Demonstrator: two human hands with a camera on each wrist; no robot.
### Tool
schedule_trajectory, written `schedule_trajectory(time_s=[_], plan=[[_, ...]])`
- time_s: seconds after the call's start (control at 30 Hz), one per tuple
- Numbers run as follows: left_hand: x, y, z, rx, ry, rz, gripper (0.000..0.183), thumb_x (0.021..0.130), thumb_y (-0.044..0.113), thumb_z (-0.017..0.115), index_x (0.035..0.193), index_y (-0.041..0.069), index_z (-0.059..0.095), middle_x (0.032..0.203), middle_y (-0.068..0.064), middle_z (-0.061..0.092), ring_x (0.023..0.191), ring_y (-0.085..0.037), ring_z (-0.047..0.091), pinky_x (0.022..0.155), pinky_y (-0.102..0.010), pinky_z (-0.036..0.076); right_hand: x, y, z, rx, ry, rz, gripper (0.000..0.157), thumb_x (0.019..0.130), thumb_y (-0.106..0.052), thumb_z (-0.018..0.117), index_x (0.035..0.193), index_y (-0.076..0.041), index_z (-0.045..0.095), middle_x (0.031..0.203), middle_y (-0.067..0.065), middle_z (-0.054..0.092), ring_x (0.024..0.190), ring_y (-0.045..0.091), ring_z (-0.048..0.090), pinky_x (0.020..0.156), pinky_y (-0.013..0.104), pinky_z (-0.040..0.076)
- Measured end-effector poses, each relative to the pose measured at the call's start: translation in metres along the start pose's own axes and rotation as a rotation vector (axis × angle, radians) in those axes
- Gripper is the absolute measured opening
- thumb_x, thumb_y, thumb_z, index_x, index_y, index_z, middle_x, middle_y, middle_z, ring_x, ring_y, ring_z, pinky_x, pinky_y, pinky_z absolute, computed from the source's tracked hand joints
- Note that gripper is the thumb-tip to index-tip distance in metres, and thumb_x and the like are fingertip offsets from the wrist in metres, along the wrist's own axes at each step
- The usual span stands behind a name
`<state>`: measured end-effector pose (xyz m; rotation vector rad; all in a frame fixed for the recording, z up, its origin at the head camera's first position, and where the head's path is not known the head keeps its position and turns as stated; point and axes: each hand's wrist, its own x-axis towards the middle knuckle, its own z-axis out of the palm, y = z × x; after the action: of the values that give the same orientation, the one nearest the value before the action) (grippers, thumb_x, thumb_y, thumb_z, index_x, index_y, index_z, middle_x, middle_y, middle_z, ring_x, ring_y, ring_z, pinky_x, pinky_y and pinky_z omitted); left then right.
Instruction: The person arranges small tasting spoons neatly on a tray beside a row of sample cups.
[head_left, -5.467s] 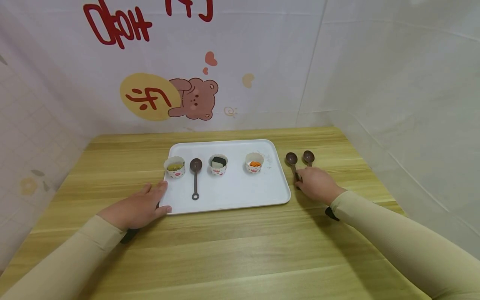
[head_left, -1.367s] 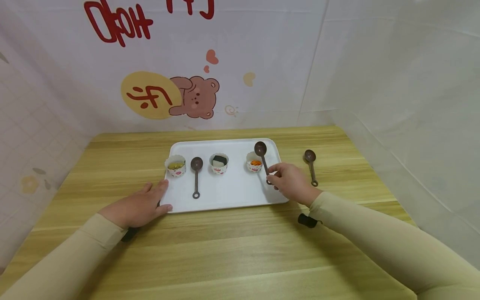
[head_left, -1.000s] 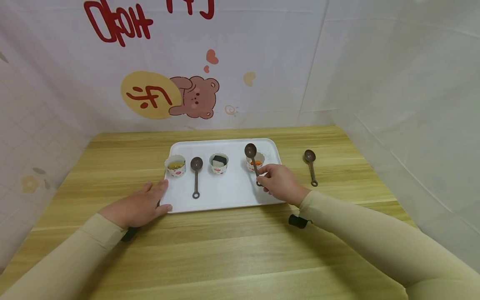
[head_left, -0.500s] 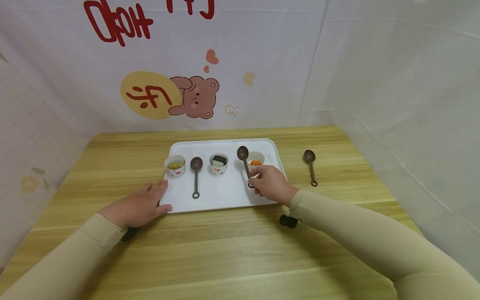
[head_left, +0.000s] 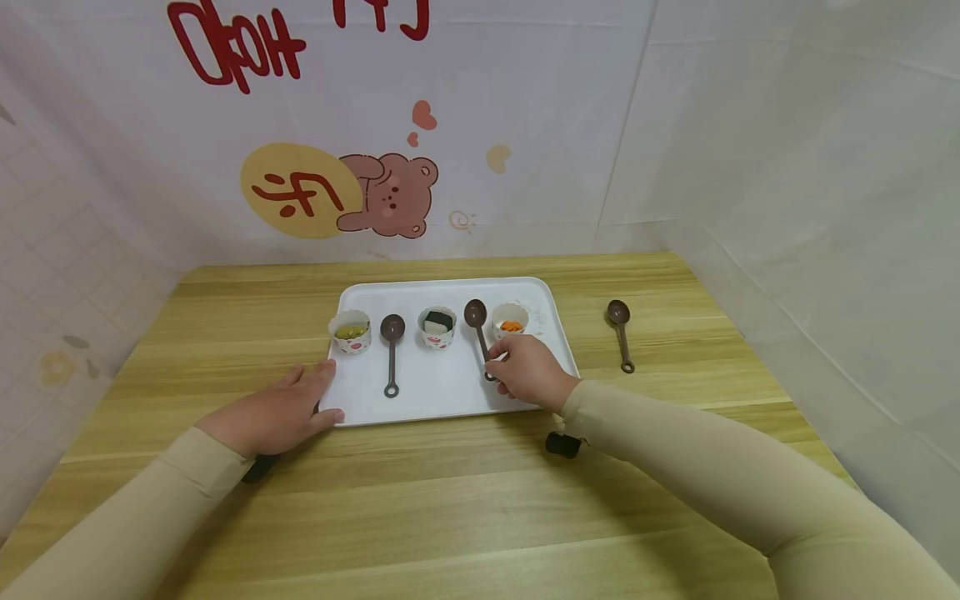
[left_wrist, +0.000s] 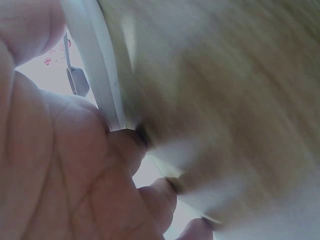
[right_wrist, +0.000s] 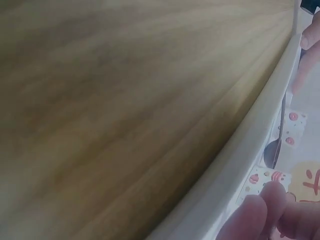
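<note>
My right hand (head_left: 534, 372) pinches the handle end of a brown measuring spoon (head_left: 476, 314) over the white tray (head_left: 450, 404). The spoon's bowl points away from me, between the middle paper cup (head_left: 437, 340), with a white and black piece in it, and the right paper cup (head_left: 501, 323), with orange bits. My left hand (head_left: 273, 412) rests at the tray's left edge, thumb on the rim and fingers relaxed. A second brown spoon (head_left: 392, 358) lies on the tray beside the left paper cup (head_left: 354, 343), which holds yellow-green pieces. The right wrist view barely shows the held spoon.
Right of the tray, a third brown spoon (head_left: 619, 321) lies on the wooden table (head_left: 450, 508). Behind the table hangs a white backdrop (head_left: 540, 108) with a printed bear; a pale sheet (head_left: 817, 167) stands along the right side.
My right hand picked up the spoon right of the tray, carried it left past the orange-filled cup and lowered it between two cups. My left hand stayed at the tray's edge.
</note>
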<state>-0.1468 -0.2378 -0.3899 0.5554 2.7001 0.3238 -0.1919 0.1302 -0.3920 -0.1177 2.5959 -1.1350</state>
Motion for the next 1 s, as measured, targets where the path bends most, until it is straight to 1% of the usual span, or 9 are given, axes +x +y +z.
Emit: schedule_trajectory(time_s=[0.13,0.27,0.47,0.67,1.0], plan=[[-0.0004,0.0001,0.0004,-0.001,0.009,0.002,0.092,0.107,0.057,0.053,0.164,-0.008,0.021,0.169,-0.031,0.025,0.152,-0.064,0.02,0.12,-0.071,0.031,0.0022,-0.001,0.0019,-0.028,-0.001,0.018,0.016,0.1,-0.013,0.069,0.111,-0.002,0.073,0.072,0.006,0.073,0.052,0.011,0.06,0.051,0.022,0.049],[-0.0008,0.0005,0.0004,0.0,0.013,0.003,0.092,0.107,0.056,0.053,0.164,-0.008,0.022,0.169,-0.031,0.025,0.151,-0.064,0.021,0.12,-0.071,0.031,0.0031,-0.0025,0.0043,-0.043,-0.016,0.051,0.018,0.101,-0.014,0.07,0.114,-0.002,0.073,0.067,0.003,0.07,0.051,0.011,0.059,0.05,0.022,0.048],[-0.001,0.0019,-0.0016,-0.006,-0.004,0.0,0.092,0.107,0.055,0.052,0.164,-0.008,0.02,0.17,-0.032,0.024,0.152,-0.065,0.019,0.12,-0.072,0.03,0.003,-0.0068,0.0067,-0.08,-0.028,0.08,0.018,0.1,-0.016,0.072,0.114,-0.003,0.073,0.063,0.003,0.068,0.053,0.011,0.059,0.05,0.022,0.047],[-0.0013,0.0024,-0.0015,-0.004,-0.004,-0.001,0.092,0.107,0.055,0.052,0.164,-0.009,0.02,0.17,-0.032,0.024,0.152,-0.064,0.02,0.12,-0.071,0.03,0.0039,-0.0077,0.0089,-0.116,-0.03,0.065,0.014,0.099,-0.016,0.074,0.107,-0.005,0.074,0.062,0.001,0.067,0.052,0.01,0.06,0.052,0.022,0.049],[-0.0011,0.0021,-0.0006,-0.003,-0.004,-0.002,0.092,0.107,0.056,0.052,0.164,-0.009,0.019,0.17,-0.032,0.023,0.152,-0.064,0.019,0.12,-0.072,0.03,0.0071,-0.0071,0.01,-0.141,-0.039,0.072,0.009,0.098,-0.016,0.074,0.1,-0.007,0.075,0.058,-0.001,0.066,0.051,0.008,0.059,0.051,0.02,0.047]])
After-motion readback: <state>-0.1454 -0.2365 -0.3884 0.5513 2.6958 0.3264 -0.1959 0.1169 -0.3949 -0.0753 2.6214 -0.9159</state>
